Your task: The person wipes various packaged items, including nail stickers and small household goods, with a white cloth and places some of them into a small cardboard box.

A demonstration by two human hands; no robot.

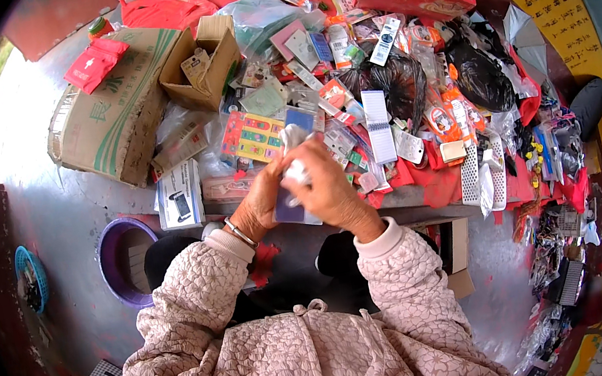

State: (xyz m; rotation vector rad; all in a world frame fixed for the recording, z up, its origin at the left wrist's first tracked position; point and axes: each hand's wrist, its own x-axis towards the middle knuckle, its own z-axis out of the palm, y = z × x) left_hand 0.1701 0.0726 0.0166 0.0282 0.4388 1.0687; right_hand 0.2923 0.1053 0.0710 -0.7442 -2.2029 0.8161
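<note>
The yellow card (255, 134) with coloured strips lay on the bench (411, 195) and served as the reference point for all positions, taken from the wearer's side.

The left hand (260, 197) was located just nearer the wearer than the yellow card. Its fingers were curled and directed toward the other hand; how firmly they were closed, and on what, could not be determined because the fingertips were hidden. The right hand (332, 190) was located nearer and to the right of the card, slightly blurred. Its fingers were bent closed over a white crumpled piece (297, 171), which was positioned just right of and nearer than the card. A dark blue flat item (291, 212) showed below the hands, also nearer than the card; whether either hand gripped it could not be determined.

A white printed box (179, 195) stood to the left of and nearer than the card. A purple tub (125, 263) was placed farther left and nearer. Beyond and left of the card stood an open brown carton (177, 74); a larger cardboard box (115, 99) lay farther left, with a red packet (96, 63) on top. A white notepad (379, 127) lay open to the right of the card, and a black plastic bag (404, 89) was located beyond the notepad's right side, farther right of the card.
</note>
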